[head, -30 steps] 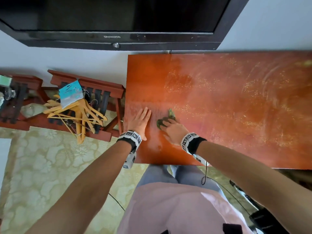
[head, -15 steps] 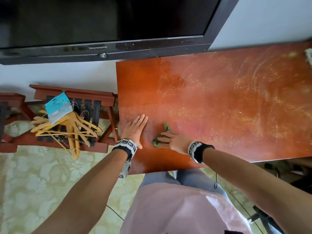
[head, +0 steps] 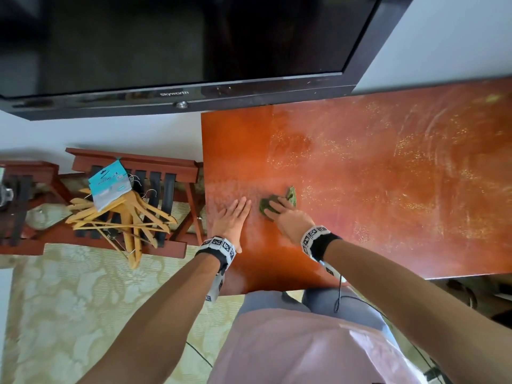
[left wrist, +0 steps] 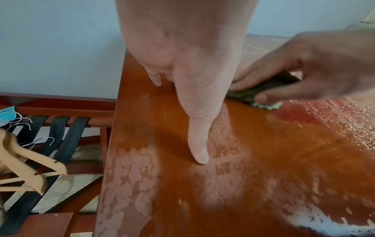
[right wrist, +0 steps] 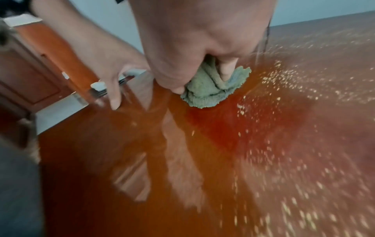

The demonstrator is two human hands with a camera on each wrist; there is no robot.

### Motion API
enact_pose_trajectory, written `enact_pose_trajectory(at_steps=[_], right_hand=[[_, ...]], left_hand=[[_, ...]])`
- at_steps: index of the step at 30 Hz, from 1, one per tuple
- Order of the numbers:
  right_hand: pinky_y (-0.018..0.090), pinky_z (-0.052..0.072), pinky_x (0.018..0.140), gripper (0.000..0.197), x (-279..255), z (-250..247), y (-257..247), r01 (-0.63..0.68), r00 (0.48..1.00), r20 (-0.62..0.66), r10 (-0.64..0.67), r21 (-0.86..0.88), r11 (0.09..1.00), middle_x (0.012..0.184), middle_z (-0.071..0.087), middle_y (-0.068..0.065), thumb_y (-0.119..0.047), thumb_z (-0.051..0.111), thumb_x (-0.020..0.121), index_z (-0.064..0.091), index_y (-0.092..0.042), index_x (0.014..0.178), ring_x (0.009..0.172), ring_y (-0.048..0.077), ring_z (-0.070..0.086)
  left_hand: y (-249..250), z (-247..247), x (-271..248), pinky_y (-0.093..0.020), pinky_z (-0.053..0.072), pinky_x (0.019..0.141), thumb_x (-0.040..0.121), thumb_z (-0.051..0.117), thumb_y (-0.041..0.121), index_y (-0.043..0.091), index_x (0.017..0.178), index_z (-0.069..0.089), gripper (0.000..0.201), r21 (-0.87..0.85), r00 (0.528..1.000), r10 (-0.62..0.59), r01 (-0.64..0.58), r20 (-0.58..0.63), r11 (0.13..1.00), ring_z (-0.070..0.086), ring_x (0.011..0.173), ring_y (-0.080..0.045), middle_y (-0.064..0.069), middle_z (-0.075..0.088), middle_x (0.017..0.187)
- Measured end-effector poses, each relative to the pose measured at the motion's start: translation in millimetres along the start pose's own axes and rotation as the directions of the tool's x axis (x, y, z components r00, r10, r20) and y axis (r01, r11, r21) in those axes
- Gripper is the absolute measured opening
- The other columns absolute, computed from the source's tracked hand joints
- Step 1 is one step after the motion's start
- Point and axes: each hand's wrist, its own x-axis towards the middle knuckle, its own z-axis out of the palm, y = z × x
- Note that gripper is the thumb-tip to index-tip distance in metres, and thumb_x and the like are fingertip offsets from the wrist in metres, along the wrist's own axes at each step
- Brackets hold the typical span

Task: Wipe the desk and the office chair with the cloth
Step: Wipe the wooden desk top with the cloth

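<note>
The red-brown desk point(head: 388, 189) has a wet, streaky top. My left hand point(head: 232, 220) lies flat on it near the left edge, fingers straight; the left wrist view shows the thumb point(left wrist: 198, 144) pressed on the damp wood. Just to its right, my right hand point(head: 285, 217) grips a crumpled green cloth point(head: 291, 194) and presses it onto the desk. In the right wrist view the fingers point(right wrist: 226, 70) dig into the cloth point(right wrist: 209, 93). The left wrist view shows the cloth point(left wrist: 263, 91) under that hand point(left wrist: 314, 67).
A black TV point(head: 180, 45) hangs on the wall over the desk's back left corner. Left of the desk stands a wooden luggage rack point(head: 138, 167) with several wooden hangers point(head: 124, 217) on it. Patterned carpet point(head: 69, 300) covers the floor.
My right hand drew the cloth toward the near edge, then pushed it back out beside the left fingertips. The left hand stayed flat in place. The head view tilted up.
</note>
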Motion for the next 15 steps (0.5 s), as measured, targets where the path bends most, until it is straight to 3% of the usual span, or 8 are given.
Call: enact_pose_trajectory(at_steps=[3, 5, 8, 11, 15], right_hand=[[0.053, 0.039, 0.118, 0.048, -19, 24, -2, 0.162, 0.986, -0.036, -0.161, 0.036, 0.986, 0.164, 0.034, 0.003, -0.029, 0.044, 0.109, 0.040, -0.024, 0.157, 0.155, 0.033, 0.021], [0.052, 0.038, 0.119, 0.045, -27, 36, 0, 0.254, 0.967, -0.035, -0.253, 0.017, 0.967, 0.161, 0.041, 0.002, -0.031, 0.045, 0.108, 0.046, -0.025, 0.153, 0.154, 0.032, 0.026], [0.053, 0.030, 0.123, 0.055, -25, 43, 9, 0.371, 0.928, 0.045, -0.369, -0.123, 0.920, 0.165, 0.035, 0.003, -0.017, 0.059, 0.100, 0.047, -0.026, 0.153, 0.155, 0.034, 0.021], [0.052, 0.033, 0.122, 0.067, -20, 34, 24, 0.471, 0.882, 0.104, -0.460, -0.142, 0.871, 0.168, 0.028, 0.004, -0.002, 0.059, 0.097, 0.042, -0.027, 0.156, 0.157, 0.035, 0.016], [0.051, 0.040, 0.118, 0.068, -6, 19, 50, 0.459, 0.888, 0.039, -0.458, -0.130, 0.879, 0.166, 0.031, 0.000, -0.002, 0.060, 0.095, 0.044, -0.030, 0.155, 0.156, 0.032, 0.019]], left_hand=[[2, -7, -2, -0.045, 0.009, 0.129, 0.068, 0.091, 0.053, 0.021, 0.161, -0.023, 0.151, -0.027, 1.000, -0.002, 0.001, -0.007, 1.000, -0.013, 0.159, -0.020, 0.002, -0.026, 0.169], [0, -8, -2, -0.046, 0.009, 0.129, 0.067, 0.090, 0.058, 0.024, 0.162, -0.022, 0.150, -0.078, 1.000, -0.013, 0.011, -0.024, 0.997, -0.014, 0.159, -0.020, 0.004, -0.028, 0.169], [-4, -14, 3, -0.046, 0.007, 0.129, 0.062, 0.092, 0.059, 0.026, 0.161, -0.025, 0.157, -0.131, 0.996, -0.068, 0.060, -0.061, 0.990, -0.017, 0.158, -0.020, 0.004, -0.035, 0.166], [-4, -30, 17, -0.048, 0.004, 0.127, 0.059, 0.094, 0.057, 0.026, 0.160, -0.025, 0.160, -0.131, 0.993, -0.086, 0.075, -0.081, 0.989, -0.018, 0.158, -0.022, 0.003, -0.034, 0.166], [2, -51, 38, -0.044, 0.001, 0.127, 0.064, 0.092, 0.056, 0.020, 0.162, -0.020, 0.153, -0.112, 0.990, -0.095, 0.084, -0.100, 0.990, -0.015, 0.159, -0.023, 0.001, -0.026, 0.169]])
